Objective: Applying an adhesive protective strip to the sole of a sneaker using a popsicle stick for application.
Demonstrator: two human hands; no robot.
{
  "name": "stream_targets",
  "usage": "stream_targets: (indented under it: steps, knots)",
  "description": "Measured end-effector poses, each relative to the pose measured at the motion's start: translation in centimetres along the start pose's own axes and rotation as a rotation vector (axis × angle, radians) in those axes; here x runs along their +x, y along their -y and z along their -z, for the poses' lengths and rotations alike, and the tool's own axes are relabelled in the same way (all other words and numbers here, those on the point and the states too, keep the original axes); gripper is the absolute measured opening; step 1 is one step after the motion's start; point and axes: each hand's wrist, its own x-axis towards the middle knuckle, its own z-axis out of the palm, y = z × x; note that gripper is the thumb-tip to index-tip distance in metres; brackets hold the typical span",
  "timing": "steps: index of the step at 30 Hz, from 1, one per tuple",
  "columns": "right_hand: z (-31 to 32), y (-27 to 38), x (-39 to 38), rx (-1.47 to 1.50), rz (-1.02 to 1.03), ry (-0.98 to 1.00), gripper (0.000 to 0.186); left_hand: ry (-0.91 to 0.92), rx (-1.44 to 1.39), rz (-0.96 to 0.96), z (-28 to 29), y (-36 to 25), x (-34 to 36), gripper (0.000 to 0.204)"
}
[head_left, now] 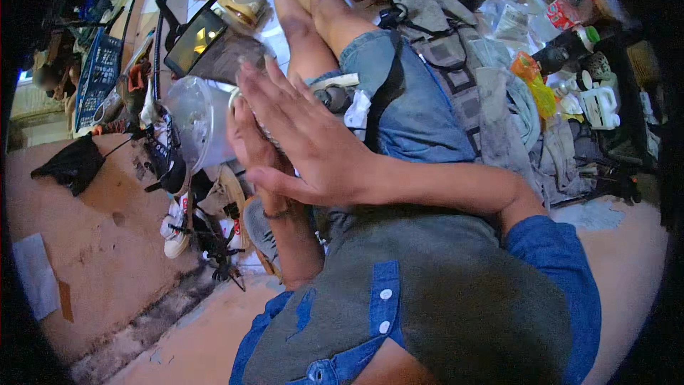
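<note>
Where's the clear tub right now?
Head view, left of centre: the clear tub sits just left of the left hand, below the dark screen.

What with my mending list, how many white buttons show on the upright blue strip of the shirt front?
2: in the picture, the upper button and the lower button directly beneath it, both on the blue strip. More may be hidden in folds.

The left hand (pixel 246 135) is partly covered by the right hand (pixel 310 142). The tub (pixel 188 120) is located left of both hands, the crate (pixel 99 80) farther left, the jug (pixel 600 108) far right.
</note>
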Motion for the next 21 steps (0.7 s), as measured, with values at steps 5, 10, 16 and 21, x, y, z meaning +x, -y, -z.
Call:
stream_targets:
  steps: [5, 10, 16, 21]
  knots:
    - [-1.9, -0.8, 7.0, 0.068, -0.036, -0.122, 0.092, 0.034, 0.038, 0.034, -0.5, 0.0, 0.2, 0.063]
    - [-1.6, -0.2, 1.2, 0.079, 0.097, 0.019, 0.09, -0.17, -0.313, 0.141, 0.2, 0.3, 1.1, 0.052]
    - [7.1, -2.6, -8.9, -0.082, -0.042, 0.596, 0.067, -0.234, -0.516, 0.386, 1.3, -0.5, 3.5, 0.035]
    - [8.5, -2.4, -4.1, 0.095, -0.082, 0.266, 0.062, -0.238, -0.559, 0.412, 0.6, -1.9, 3.0, 0.033]
